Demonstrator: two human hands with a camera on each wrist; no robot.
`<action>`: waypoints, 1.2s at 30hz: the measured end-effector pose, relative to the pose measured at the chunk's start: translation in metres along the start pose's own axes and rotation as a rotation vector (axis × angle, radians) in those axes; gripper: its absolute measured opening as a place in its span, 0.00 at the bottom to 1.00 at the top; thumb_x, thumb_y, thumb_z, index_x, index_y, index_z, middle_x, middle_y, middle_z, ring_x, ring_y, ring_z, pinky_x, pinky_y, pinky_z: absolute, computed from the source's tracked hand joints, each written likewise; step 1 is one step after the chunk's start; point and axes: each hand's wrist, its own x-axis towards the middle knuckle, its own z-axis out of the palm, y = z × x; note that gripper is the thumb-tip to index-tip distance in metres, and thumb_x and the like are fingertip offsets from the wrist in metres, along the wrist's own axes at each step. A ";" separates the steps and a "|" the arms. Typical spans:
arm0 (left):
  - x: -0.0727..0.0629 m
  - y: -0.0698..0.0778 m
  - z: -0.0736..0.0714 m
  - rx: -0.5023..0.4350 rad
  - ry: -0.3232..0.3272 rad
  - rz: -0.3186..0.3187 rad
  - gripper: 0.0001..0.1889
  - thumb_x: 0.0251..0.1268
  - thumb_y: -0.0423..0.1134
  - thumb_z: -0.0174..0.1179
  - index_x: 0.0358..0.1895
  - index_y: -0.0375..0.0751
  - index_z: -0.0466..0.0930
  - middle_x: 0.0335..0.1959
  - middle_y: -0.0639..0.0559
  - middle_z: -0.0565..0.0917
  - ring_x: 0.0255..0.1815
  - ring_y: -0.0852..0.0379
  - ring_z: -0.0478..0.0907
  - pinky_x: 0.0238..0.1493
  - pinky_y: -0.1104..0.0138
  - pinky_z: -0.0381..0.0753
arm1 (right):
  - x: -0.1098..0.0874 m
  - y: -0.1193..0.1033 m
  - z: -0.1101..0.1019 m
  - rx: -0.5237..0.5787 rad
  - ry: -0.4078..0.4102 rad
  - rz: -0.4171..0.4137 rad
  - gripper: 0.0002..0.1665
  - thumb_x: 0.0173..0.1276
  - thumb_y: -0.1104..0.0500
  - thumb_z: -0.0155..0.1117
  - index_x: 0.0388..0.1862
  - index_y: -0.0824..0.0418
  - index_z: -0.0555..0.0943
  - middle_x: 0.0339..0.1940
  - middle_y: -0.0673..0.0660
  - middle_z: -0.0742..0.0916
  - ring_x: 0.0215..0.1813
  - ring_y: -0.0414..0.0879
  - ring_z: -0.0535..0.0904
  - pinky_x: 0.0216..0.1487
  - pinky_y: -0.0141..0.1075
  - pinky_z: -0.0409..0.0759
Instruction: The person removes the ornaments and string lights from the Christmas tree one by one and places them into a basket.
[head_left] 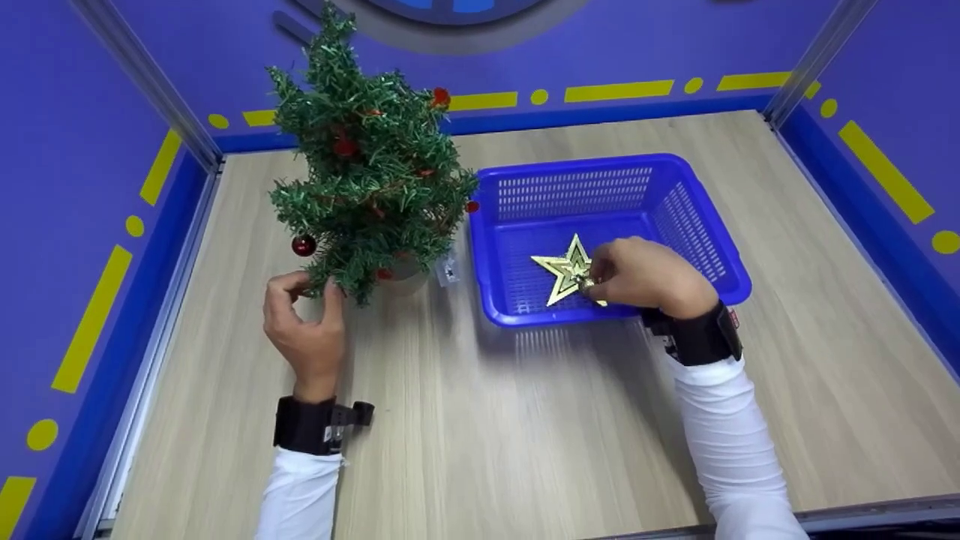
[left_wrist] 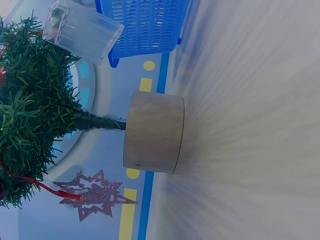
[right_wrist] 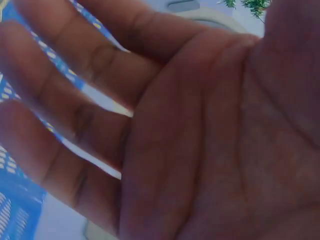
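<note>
A small green artificial Christmas tree (head_left: 375,172) in a round wooden base (left_wrist: 154,132) stands at the left of the table. My left hand (head_left: 307,330) is at its lowest front-left branch, with thumb and curled fingers around the branch tip. That hand is out of sight in the left wrist view. My right hand (head_left: 652,277) reaches over the front of a blue plastic basket (head_left: 517,321) and pinches a gold star (head_left: 559,271) by its right side, which the fingers partly hide. In the right wrist view the palm and fingers (right_wrist: 65,90) fill most of the picture.
A dark red ball (head_left: 304,245) hangs on the tree's left side, just above my left hand. A glittery star-shaped ornament (left_wrist: 95,195) hangs by a red cord. A small clear plastic box (head_left: 448,271) is between tree and basket. Blue panels (head_left: 885,97) enclose the table.
</note>
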 end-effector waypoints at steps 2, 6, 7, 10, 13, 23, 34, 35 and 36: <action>0.000 0.000 0.000 -0.011 0.005 0.007 0.12 0.59 0.33 0.68 0.42 0.30 0.78 0.37 0.36 0.81 0.41 0.51 0.76 0.49 0.65 0.68 | -0.001 -0.001 0.000 -0.004 0.000 0.008 0.11 0.61 0.51 0.73 0.37 0.55 0.88 0.33 0.51 0.89 0.34 0.47 0.82 0.41 0.47 0.81; 0.002 0.000 0.001 -0.017 0.004 0.015 0.13 0.59 0.34 0.68 0.41 0.29 0.78 0.36 0.36 0.81 0.40 0.51 0.76 0.49 0.66 0.67 | -0.006 -0.001 0.001 -0.026 -0.014 0.027 0.11 0.63 0.49 0.72 0.37 0.54 0.87 0.32 0.51 0.88 0.33 0.46 0.81 0.39 0.45 0.80; 0.002 0.000 0.002 -0.018 0.003 0.015 0.13 0.59 0.35 0.68 0.41 0.29 0.78 0.36 0.36 0.81 0.40 0.50 0.76 0.49 0.65 0.67 | -0.007 0.000 0.001 -0.036 -0.009 0.031 0.11 0.63 0.49 0.71 0.37 0.54 0.87 0.32 0.50 0.87 0.32 0.46 0.80 0.38 0.45 0.79; 0.003 0.000 0.004 -0.018 0.004 0.010 0.13 0.59 0.36 0.67 0.41 0.29 0.78 0.36 0.36 0.81 0.41 0.51 0.76 0.49 0.65 0.67 | -0.013 0.004 0.002 -0.062 0.030 0.042 0.12 0.63 0.48 0.70 0.36 0.55 0.86 0.31 0.50 0.87 0.32 0.46 0.79 0.35 0.44 0.78; 0.004 -0.001 0.005 -0.020 0.014 0.003 0.14 0.59 0.36 0.68 0.40 0.29 0.78 0.36 0.36 0.81 0.41 0.51 0.76 0.49 0.65 0.67 | -0.017 0.009 0.003 -0.083 0.073 0.038 0.12 0.64 0.48 0.68 0.36 0.55 0.85 0.31 0.51 0.87 0.32 0.47 0.80 0.34 0.45 0.77; -0.006 -0.002 0.002 0.005 0.017 -0.024 0.12 0.58 0.30 0.66 0.41 0.26 0.76 0.36 0.34 0.79 0.40 0.52 0.74 0.49 0.65 0.66 | -0.002 0.019 0.019 -0.105 0.063 0.137 0.11 0.62 0.48 0.67 0.30 0.54 0.85 0.29 0.52 0.86 0.31 0.50 0.80 0.29 0.47 0.74; -0.008 0.003 0.003 0.011 -0.004 -0.025 0.11 0.59 0.28 0.67 0.42 0.28 0.77 0.38 0.35 0.80 0.40 0.49 0.75 0.49 0.67 0.67 | 0.010 0.026 0.025 -0.043 -0.029 0.159 0.09 0.64 0.49 0.69 0.33 0.51 0.90 0.30 0.51 0.87 0.32 0.48 0.80 0.32 0.43 0.75; -0.008 0.003 0.004 0.009 -0.008 -0.020 0.11 0.59 0.28 0.67 0.42 0.28 0.77 0.38 0.35 0.80 0.40 0.49 0.75 0.49 0.67 0.67 | 0.011 0.026 0.024 -0.037 -0.038 0.157 0.09 0.64 0.49 0.69 0.35 0.51 0.90 0.30 0.50 0.87 0.32 0.48 0.80 0.32 0.43 0.75; -0.008 0.003 0.005 0.008 -0.013 -0.014 0.11 0.58 0.28 0.67 0.42 0.28 0.77 0.37 0.35 0.80 0.40 0.48 0.75 0.48 0.68 0.66 | 0.011 0.026 0.025 -0.031 -0.043 0.158 0.09 0.64 0.49 0.70 0.35 0.51 0.91 0.30 0.50 0.87 0.33 0.48 0.80 0.32 0.43 0.75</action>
